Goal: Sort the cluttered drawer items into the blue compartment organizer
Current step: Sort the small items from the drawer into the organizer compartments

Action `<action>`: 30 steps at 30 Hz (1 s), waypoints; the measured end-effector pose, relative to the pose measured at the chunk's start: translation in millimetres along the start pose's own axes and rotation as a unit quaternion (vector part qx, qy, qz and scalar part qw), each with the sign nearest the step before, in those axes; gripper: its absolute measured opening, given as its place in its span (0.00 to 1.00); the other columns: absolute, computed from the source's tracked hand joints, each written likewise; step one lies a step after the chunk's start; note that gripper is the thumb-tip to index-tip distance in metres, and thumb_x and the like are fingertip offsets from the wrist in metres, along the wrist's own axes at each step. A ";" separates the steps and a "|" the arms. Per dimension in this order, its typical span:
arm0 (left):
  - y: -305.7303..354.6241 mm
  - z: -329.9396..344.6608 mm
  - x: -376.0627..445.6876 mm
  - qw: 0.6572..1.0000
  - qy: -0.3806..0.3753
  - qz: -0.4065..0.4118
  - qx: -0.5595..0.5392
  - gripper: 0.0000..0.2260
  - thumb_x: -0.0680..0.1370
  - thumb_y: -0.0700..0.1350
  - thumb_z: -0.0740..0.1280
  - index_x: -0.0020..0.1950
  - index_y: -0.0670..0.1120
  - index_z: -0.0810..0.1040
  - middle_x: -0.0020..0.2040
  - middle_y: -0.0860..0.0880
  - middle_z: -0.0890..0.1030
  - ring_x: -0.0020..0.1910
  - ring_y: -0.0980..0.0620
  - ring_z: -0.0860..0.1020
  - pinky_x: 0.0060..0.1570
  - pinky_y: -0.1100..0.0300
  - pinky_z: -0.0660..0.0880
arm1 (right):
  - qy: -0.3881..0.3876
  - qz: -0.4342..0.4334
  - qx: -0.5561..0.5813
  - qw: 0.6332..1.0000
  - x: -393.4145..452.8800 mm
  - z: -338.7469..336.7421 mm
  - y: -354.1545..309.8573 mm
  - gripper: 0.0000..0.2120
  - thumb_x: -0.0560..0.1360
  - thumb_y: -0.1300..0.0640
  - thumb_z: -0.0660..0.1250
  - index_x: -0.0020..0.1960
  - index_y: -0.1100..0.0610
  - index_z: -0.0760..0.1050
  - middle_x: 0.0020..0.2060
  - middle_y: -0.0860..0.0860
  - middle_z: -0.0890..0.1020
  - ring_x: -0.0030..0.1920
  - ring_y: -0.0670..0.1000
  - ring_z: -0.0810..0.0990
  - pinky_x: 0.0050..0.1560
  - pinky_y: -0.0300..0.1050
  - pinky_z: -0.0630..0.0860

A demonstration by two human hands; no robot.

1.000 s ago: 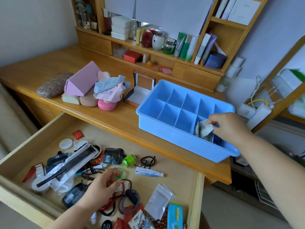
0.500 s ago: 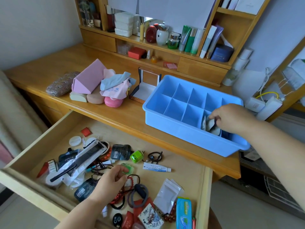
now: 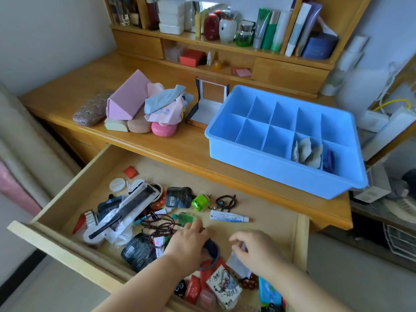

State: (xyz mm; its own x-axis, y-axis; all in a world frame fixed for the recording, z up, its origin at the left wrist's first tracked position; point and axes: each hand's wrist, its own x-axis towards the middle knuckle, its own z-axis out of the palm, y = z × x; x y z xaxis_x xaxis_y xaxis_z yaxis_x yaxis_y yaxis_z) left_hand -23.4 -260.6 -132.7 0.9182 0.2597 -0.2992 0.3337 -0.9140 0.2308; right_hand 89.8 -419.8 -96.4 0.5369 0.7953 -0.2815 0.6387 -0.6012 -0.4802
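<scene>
Right hand (image 3: pixel 258 251), withdrawn from the blue organizer (image 3: pixel 279 163) on the desk after leaving pale packets (image 3: pixel 307 150) in 1 front compartment, now pinches a clear pouch (image 3: pixel 236 263) in the drawer (image 3: pixel 265 212) while the left hand (image 3: pixel 188 243) rests, fingers loose, among beads: next sort begins.

The blue compartment organizer (image 3: pixel 265 154) sits flat on the desk at two o'clock, ten cells in two rows; pale folded packets (image 3: pixel 307 150) stand in the near row's fourth cell. The open wooden drawer (image 3: pixel 74 188) at seven o'clock holds jumbled sachets, beads, and a white tube (image 3: pixel 228 219).
</scene>
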 end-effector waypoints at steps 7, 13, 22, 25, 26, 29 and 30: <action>-0.5 -7.3 -2.2 0.989 0.027 -0.032 -0.142 0.06 0.73 0.43 0.66 0.49 0.50 0.74 0.44 0.52 0.78 0.44 0.51 0.76 0.37 0.60 0.69 | -0.028 0.081 0.121 0.989 1.4 6.6 -0.9 0.09 0.75 0.56 0.67 0.54 0.47 0.80 0.44 0.41 0.81 0.45 0.41 0.79 0.47 0.35 0.75; 5.2 -35.9 -16.9 0.894 0.062 -0.048 -0.440 0.03 0.76 0.43 0.69 0.43 0.49 0.80 0.28 0.50 0.80 0.24 0.59 0.74 0.26 0.68 0.69 | -0.007 0.097 0.272 0.957 0.7 -12.0 -18.4 0.12 0.76 0.59 0.65 0.45 0.41 0.77 0.42 0.43 0.82 0.39 0.42 0.80 0.41 0.34 0.75; 22.6 -66.4 -24.5 0.874 0.154 -0.035 -0.459 0.14 0.79 0.43 0.65 0.32 0.50 0.74 0.22 0.52 0.72 0.22 0.54 0.69 0.26 0.60 0.66 | -0.004 0.086 0.469 0.879 -5.2 -42.9 -49.1 0.07 0.74 0.52 0.69 0.46 0.55 0.81 0.36 0.52 0.84 0.29 0.47 0.79 0.31 0.38 0.74; 23.5 -64.7 -22.3 0.884 0.179 -0.050 -0.428 0.12 0.78 0.45 0.65 0.34 0.45 0.75 0.23 0.50 0.72 0.23 0.53 0.69 0.27 0.58 0.66 | -0.009 0.106 0.535 0.838 -4.0 -58.6 -51.4 0.18 0.73 0.44 0.66 0.53 0.57 0.78 0.40 0.55 0.85 0.30 0.49 0.79 0.30 0.40 0.75; 24.2 -63.1 -21.1 0.882 0.186 -0.051 -0.429 0.13 0.78 0.45 0.65 0.34 0.45 0.75 0.23 0.49 0.72 0.22 0.53 0.69 0.27 0.58 0.66 | -0.025 0.101 0.528 0.843 -3.9 -63.1 -52.0 0.16 0.73 0.47 0.68 0.56 0.56 0.77 0.41 0.55 0.85 0.30 0.49 0.79 0.29 0.40 0.75; 25.4 -57.5 -15.4 0.869 0.186 -0.034 -0.458 0.13 0.78 0.45 0.66 0.33 0.49 0.75 0.22 0.50 0.73 0.21 0.55 0.68 0.26 0.58 0.65 | -0.056 0.079 0.445 0.890 -3.2 -68.1 -56.2 0.11 0.73 0.61 0.70 0.53 0.56 0.72 0.39 0.55 0.85 0.30 0.47 0.79 0.30 0.39 0.74; 24.4 -54.7 -13.8 0.859 0.171 -0.019 -0.482 0.11 0.78 0.46 0.66 0.35 0.50 0.77 0.23 0.49 0.74 0.22 0.55 0.69 0.25 0.60 0.65 | -0.046 0.078 0.432 0.898 -2.3 -69.4 -57.7 0.08 0.73 0.63 0.69 0.49 0.57 0.71 0.38 0.55 0.85 0.30 0.47 0.79 0.30 0.39 0.74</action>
State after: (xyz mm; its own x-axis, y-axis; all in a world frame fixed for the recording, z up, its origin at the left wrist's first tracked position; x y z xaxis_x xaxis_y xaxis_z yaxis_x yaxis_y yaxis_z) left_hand -16.3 -269.5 -72.3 0.8572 0.5100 -0.0715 0.2346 -0.2631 0.9358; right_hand 89.9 -392.3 -10.5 0.5095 0.7338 -0.4495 -0.1262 -0.4530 -0.8825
